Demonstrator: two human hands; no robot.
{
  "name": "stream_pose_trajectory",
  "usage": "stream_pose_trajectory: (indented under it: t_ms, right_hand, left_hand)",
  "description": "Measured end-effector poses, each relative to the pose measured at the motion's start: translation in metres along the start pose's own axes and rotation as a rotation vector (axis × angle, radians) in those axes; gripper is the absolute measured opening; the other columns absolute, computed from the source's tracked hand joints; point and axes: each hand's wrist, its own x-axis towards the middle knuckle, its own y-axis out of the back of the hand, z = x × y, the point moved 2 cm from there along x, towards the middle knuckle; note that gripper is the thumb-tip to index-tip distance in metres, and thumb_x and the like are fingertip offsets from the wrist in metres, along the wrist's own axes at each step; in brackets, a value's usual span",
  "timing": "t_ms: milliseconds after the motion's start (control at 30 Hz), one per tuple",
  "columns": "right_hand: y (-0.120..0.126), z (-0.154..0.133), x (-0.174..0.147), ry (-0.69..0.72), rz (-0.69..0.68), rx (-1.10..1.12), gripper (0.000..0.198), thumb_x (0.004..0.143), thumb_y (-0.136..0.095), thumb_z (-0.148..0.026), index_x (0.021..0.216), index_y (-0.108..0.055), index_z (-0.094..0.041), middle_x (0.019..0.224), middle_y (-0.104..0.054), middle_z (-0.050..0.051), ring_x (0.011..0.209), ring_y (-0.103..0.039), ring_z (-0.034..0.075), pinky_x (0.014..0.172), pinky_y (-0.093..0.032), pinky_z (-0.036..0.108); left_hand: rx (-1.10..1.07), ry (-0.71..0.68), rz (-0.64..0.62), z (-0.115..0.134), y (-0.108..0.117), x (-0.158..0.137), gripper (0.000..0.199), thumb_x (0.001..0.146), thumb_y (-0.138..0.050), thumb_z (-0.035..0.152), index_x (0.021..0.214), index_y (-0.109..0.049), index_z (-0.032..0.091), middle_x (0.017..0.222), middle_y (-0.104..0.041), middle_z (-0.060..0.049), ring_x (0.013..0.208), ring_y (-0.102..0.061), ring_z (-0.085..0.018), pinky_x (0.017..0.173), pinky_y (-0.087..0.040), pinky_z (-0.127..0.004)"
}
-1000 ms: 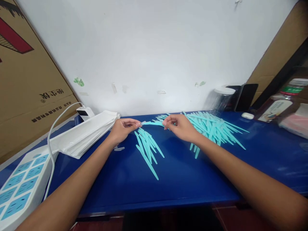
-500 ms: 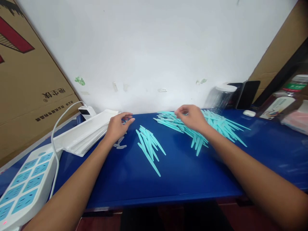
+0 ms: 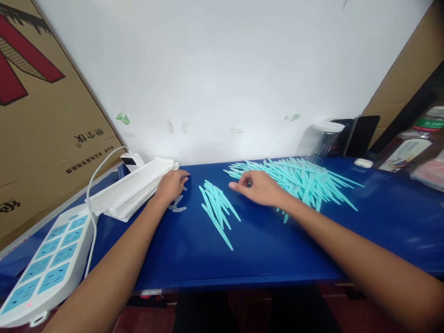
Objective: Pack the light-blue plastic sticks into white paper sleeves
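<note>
My left hand (image 3: 172, 186) rests on the table beside a white stack, fingers bent down and drawn together over small translucent pieces (image 3: 179, 209). Whatever lies between its fingertips is hidden. To its right is a small group of slim, tapered teal plastic sticks (image 3: 217, 206). My right hand (image 3: 260, 187) hovers at the left part of a large heap of the same teal sticks (image 3: 308, 182). Its fingers are loosely curled, with the thumb apart from them, and no stick shows in its grasp.
On the left lie a stack of white sleeves or bags (image 3: 128, 189), a power strip (image 3: 52, 259) with a white cable, and a small white device (image 3: 132, 161). A lidded clear jar (image 3: 321, 138), a phone (image 3: 361, 136), a white case (image 3: 363, 163) and a bottle (image 3: 409, 145) stand at right.
My right hand has moved left and down, off the middle of the heap towards the small group. My left hand has lowered to the translucent pieces, its fingers closing downward. The view has shifted slightly.
</note>
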Motion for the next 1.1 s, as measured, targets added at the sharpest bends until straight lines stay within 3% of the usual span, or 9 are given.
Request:
stream_pose_trajectory:
  t_ms: [133, 300, 400, 533, 667, 933, 1100]
  right_hand:
    - [-0.024, -0.012, -0.012, 0.069, -0.125, 0.007, 0.042, 0.081, -0.078, -0.064, 0.078, -0.068, -0.023, 0.078, -0.074, 0.006, 0.066, -0.064, 0.021, 0.055, -0.040, 0.032]
    - [-0.018, -0.010, -0.013, 0.061, -0.241, 0.055, 0.014, 0.079, -0.077, -0.032, 0.074, -0.067, -0.024, 0.074, -0.074, 0.002, 0.060, -0.062, 0.017, 0.052, -0.039, 0.029]
    - [-0.008, -0.007, -0.009, 0.001, -0.294, 0.058, 0.012, 0.078, -0.073, -0.021, 0.068, -0.067, -0.023, 0.067, -0.072, 0.001, 0.057, -0.061, 0.016, 0.049, -0.039, 0.028]
    - [-0.001, 0.000, -0.004, 0.001, -0.262, 0.040, 0.014, 0.078, -0.070, -0.016, 0.066, -0.067, -0.022, 0.062, -0.071, 0.001, 0.054, -0.059, 0.016, 0.048, -0.037, 0.028]
    - [-0.001, 0.010, 0.002, -0.011, -0.224, -0.016, 0.012, 0.081, -0.068, -0.018, 0.070, -0.066, -0.022, 0.069, -0.073, 0.002, 0.060, -0.062, 0.018, 0.051, -0.036, 0.030]
    - [-0.001, 0.021, 0.010, 0.025, 0.028, -0.096, 0.004, 0.094, -0.058, -0.021, 0.091, -0.060, -0.021, 0.086, -0.073, 0.004, 0.071, -0.061, 0.018, 0.062, -0.036, 0.029]
    - [0.000, 0.020, 0.011, 0.034, 0.084, -0.148, 0.006, 0.097, -0.056, -0.020, 0.092, -0.057, -0.021, 0.083, -0.070, 0.003, 0.069, -0.058, 0.017, 0.062, -0.033, 0.030]
  left_hand:
    - [-0.004, -0.001, 0.021, 0.004, 0.002, 0.001, 0.018, 0.086, -0.068, 0.030, 0.093, -0.085, 0.028, 0.102, -0.082, -0.009, 0.098, -0.074, -0.035, 0.096, -0.054, -0.046]
    - [-0.149, -0.004, 0.001, 0.019, 0.000, 0.000, 0.020, 0.087, -0.072, 0.040, 0.096, -0.084, 0.027, 0.098, -0.083, -0.006, 0.091, -0.075, -0.029, 0.091, -0.057, -0.041]
    - [-0.243, -0.017, -0.014, 0.026, -0.004, 0.000, 0.025, 0.086, -0.075, 0.044, 0.100, -0.083, 0.025, 0.101, -0.082, -0.007, 0.090, -0.075, -0.026, 0.087, -0.059, -0.038]
    - [-0.298, 0.037, -0.013, 0.021, -0.007, 0.001, 0.040, 0.081, -0.078, 0.049, 0.110, -0.080, 0.022, 0.099, -0.080, -0.009, 0.082, -0.073, -0.024, 0.074, -0.058, -0.036]
    - [-0.276, 0.063, -0.075, 0.010, -0.007, 0.004, 0.052, 0.082, -0.074, 0.053, 0.122, -0.075, 0.019, 0.093, -0.076, -0.008, 0.080, -0.070, -0.023, 0.073, -0.055, -0.035]
    - [-0.071, -0.018, -0.146, -0.001, -0.015, 0.001, 0.036, 0.097, -0.053, 0.037, 0.120, -0.071, 0.018, 0.094, -0.065, -0.007, 0.083, -0.063, -0.024, 0.082, -0.051, -0.038]
    - [-0.022, 0.035, -0.096, -0.007, -0.018, 0.002, 0.032, 0.095, -0.057, 0.033, 0.120, -0.068, 0.016, 0.100, -0.063, -0.009, 0.089, -0.063, -0.025, 0.088, -0.051, -0.040]
